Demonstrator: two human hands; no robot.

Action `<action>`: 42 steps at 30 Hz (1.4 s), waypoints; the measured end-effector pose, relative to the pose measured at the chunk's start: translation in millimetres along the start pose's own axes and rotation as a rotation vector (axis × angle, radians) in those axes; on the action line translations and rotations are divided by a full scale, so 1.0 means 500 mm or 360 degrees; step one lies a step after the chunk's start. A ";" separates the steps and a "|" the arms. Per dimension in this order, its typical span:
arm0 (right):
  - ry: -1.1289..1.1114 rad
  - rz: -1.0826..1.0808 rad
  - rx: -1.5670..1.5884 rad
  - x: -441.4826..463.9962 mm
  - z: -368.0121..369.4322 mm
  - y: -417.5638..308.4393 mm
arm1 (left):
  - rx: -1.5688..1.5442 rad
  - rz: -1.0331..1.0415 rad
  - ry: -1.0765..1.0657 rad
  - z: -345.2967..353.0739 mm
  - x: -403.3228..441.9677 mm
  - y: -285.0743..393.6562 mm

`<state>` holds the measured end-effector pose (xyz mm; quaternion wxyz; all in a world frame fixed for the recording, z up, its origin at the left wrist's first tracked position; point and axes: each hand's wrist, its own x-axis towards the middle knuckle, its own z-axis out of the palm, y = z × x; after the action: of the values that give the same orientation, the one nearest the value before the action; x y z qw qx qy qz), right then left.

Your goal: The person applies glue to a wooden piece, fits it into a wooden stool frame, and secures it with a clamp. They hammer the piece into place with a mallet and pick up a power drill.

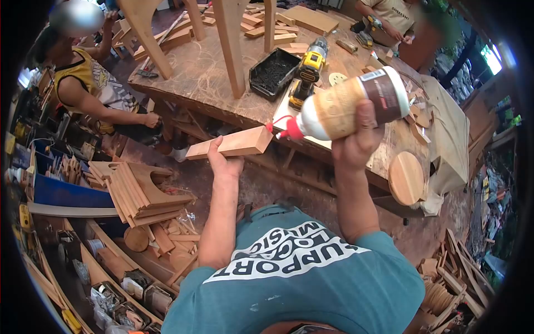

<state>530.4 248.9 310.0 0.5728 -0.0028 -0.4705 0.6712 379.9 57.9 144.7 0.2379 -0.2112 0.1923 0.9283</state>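
I am working with two grips, and each is holding one thing. The left grip (225,162) is clasping one wooden block (245,143), its fingers parting only as far as the block's thickness; one digit is showing against the near side, and the others are mostly hiding from me. The block is lying across the top of that grip, its longer part running out to the right, its other end reaching left.

The right grip (359,133) is wrapping round one squeeze bottle (334,108), spread as wide as the bottle's body. The bottle is leaning over the hand, its brown-labelled base pointing up and right, its single red nozzle (292,131) pointing left and slightly down. That nozzle is sitting just beside the block's right end; whether anything red is touching the wood, I cannot tell.

Beyond the hands, I am counting two cordless drills on the desk (194,83): the nearer drill (313,61) is resting beside one black tray (262,93), and the farther drill (364,36) is lying near the far side. Four wooden legs (229,50) are standing at the left, and one round wooden disc (406,178) is resting at the right edge. Two co-workers are showing: one in a yellow top (92,89) at the left, one in a beige shirt (389,19) at the far right.
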 end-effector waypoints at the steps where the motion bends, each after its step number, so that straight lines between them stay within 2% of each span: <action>1: -0.0031 -0.0079 -0.0085 -0.006 0.009 0.003 | -0.0023 -0.0044 -0.0010 0.002 -0.003 -0.005; 6: -0.0081 -0.0347 -0.0342 -0.026 0.045 -0.008 | 0.0017 -0.0072 -0.0060 0.016 -0.019 -0.015; 11: -0.0160 -0.0449 -0.0558 -0.036 0.065 -0.018 | 0.0045 0.0007 -0.0030 0.035 -0.034 -0.019; 17: -0.0210 -0.0376 -0.0707 -0.072 0.094 -0.049 | 0.0088 0.0009 -0.0039 0.056 -0.054 -0.016; 21: -0.0324 -0.0567 -0.0848 -0.047 0.082 -0.027 | 0.0092 0.0022 -0.0032 0.061 -0.058 -0.010; 22: -0.0303 -0.0507 -0.0724 -0.044 0.084 -0.025 | 0.0086 0.0047 -0.0029 0.055 -0.048 -0.008; 24: -0.0539 -0.0523 -0.0759 -0.056 0.072 -0.030 | 0.0078 0.0091 -0.0031 0.050 -0.036 0.001; 26: -0.0510 -0.0432 -0.0716 -0.081 0.076 -0.037 | 0.0089 0.0114 -0.0035 0.045 -0.032 0.008; 28: -0.0613 -0.0582 -0.1011 -0.074 0.065 -0.033 | 0.0061 0.0106 -0.0012 0.054 -0.041 0.014; 31: -0.0556 -0.0466 -0.0920 -0.061 0.055 -0.020 | 0.0077 0.0098 -0.0041 0.047 -0.040 0.018; 33: -0.0406 -0.0259 -0.0721 -0.071 0.076 -0.035 | 0.0072 0.0118 -0.0052 0.047 -0.028 0.018; 37: -0.0398 -0.0440 -0.0765 -0.067 0.059 -0.016 | 0.0093 0.0145 0.0024 0.049 -0.029 0.007; 38: -0.0428 -0.0384 -0.0857 -0.050 0.052 -0.021 | 0.0096 0.0148 0.0032 0.054 -0.032 0.004; 41: -0.0228 -0.0195 -0.0598 -0.036 0.045 -0.026 | 0.0132 0.0084 -0.0063 0.056 -0.032 0.003; 42: -0.0196 -0.0225 -0.0661 -0.032 0.031 -0.023 | 0.0147 0.0096 -0.0021 0.063 -0.037 0.002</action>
<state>536.3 225.7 317.1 0.5759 -0.0466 -0.6316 0.5170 384.7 64.8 180.1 0.2208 -0.1878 0.2396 0.9266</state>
